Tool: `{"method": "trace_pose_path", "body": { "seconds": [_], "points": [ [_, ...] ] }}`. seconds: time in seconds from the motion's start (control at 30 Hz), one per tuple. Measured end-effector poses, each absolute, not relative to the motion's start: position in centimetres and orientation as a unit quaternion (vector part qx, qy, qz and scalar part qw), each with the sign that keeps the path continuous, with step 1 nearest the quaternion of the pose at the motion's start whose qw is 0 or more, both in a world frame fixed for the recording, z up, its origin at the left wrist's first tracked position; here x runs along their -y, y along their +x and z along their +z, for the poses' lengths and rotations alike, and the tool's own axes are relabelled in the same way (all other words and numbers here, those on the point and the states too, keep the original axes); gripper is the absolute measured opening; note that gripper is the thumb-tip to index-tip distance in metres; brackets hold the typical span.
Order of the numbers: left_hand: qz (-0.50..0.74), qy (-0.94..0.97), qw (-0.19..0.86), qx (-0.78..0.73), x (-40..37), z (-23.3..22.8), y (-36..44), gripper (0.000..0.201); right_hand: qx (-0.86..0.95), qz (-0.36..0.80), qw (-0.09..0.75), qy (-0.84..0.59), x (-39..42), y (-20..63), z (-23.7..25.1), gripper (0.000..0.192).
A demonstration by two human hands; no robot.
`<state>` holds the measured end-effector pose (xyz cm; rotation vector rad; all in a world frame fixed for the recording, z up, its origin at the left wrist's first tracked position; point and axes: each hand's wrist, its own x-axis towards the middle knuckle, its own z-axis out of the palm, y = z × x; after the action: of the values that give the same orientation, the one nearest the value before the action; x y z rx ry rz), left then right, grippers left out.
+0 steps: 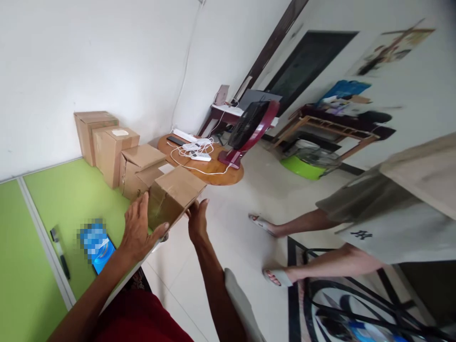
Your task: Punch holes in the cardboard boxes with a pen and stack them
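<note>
The view is tilted. My left hand (140, 229) and my right hand (197, 221) hold a small brown cardboard box (174, 194) from both sides, at the edge of a green table (71, 199). The left palm presses its near face and the right fingers grip its far side. Behind it, a row of three more cardboard boxes (140, 166) stands on the green table, running back to the white wall.
A phone (101, 249) and a black marker (60, 254) lie on the green table. A round wooden table (210, 166) holds a red fan (249, 130) and white cables. Another person (356, 228) in sandals walks by on the right. A green basin (302, 167) sits on the floor.
</note>
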<state>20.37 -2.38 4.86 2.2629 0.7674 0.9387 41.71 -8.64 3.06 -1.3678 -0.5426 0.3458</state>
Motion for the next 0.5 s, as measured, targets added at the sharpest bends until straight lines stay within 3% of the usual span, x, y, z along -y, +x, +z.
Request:
{"method": "trace_pose_path", "body": {
  "seconds": [0.17,0.37,0.5],
  "points": [
    [0.375,0.799,0.365,-0.297,2.4,4.8,21.8,0.132,0.244,0.168,0.72,-0.628,10.8,38.4,0.9,0.098],
    [0.475,0.759,0.327,-0.303,5.3,7.5,16.7,0.136,0.383,0.082,0.688,-0.611,15.3,34.0,4.8,0.064],
    [0.548,0.689,0.322,-0.349,7.0,9.0,10.5,0.134,0.507,0.096,0.675,-0.528,15.9,31.4,8.0,0.06]
  ]
}}
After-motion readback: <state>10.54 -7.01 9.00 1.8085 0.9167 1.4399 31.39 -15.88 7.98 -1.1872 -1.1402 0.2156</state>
